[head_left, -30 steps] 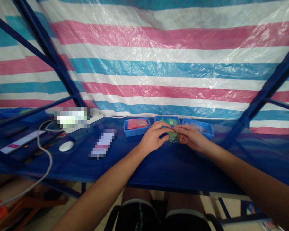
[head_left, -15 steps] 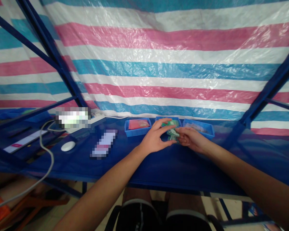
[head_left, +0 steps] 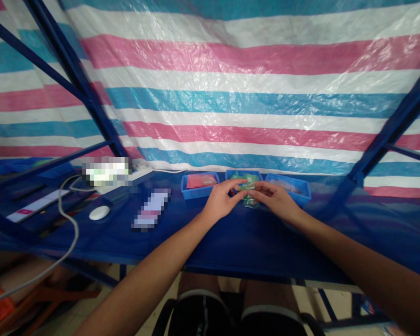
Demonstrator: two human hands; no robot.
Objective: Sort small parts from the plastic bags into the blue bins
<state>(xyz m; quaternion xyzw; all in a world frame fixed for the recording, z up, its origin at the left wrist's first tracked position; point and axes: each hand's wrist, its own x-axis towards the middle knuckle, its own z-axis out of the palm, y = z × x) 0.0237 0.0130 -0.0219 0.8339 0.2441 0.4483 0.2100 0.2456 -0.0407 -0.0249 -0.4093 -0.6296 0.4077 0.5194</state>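
In front of the middle bin, a small green plastic packet sits between my two hands. My left hand has thumb and fingers closed on its left upper part. From the other side my right hand pinches it, thumb and fingertips meeting near its top. The packet's lower end shows below the fingers, and the fingers cover part of the rest. Just behind it, a blue bin contains more green packets. Print on the packet is too small to read.
Left of the middle bin stands a blue bin with pink packets; another blue bin with clear packets is at right. Farther left lie a pixelated phone-like object, a white mouse and a cable. Blue frame bars flank the table.
My left fingers have come down and closed on the packet. My right hand has turned over it, its fingers now reaching left, and the packet lies flatter with its lower end showing.
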